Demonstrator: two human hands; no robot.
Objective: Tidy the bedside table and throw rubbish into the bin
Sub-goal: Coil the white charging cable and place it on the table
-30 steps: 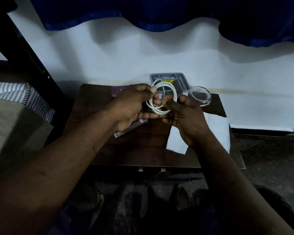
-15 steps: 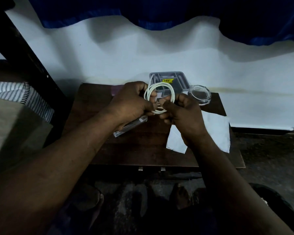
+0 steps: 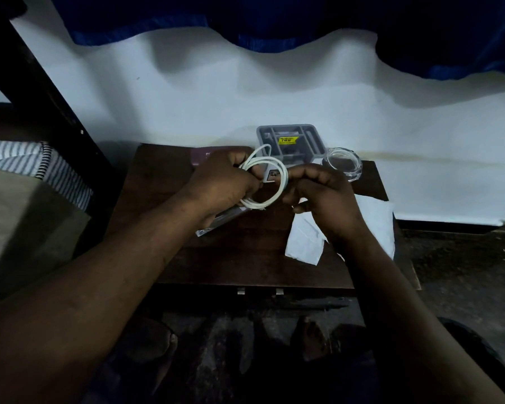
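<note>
Our left hand (image 3: 225,182) grips the coiled white cable (image 3: 254,205); our right hand (image 3: 324,196) pinches its loop, dark wooden bench (image 3: 245,258) beneath both.

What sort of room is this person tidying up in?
Most likely a bedroom: a small dark wooden table stands against a white wall, striped bedding lies just left of it, and a blue curtain hangs above.

One view is given, from a wide-angle camera worn on the head, above and behind the left grip (image 3: 225,182) and right grip (image 3: 324,196), which meet mid-frame on a white cable (image 3: 258,206). It is pointed forward and down, from close by. The desk (image 3: 260,252) under the grips, the wall (image 3: 303,91) beyond and the floor (image 3: 464,272) nearer are taken in.
</note>
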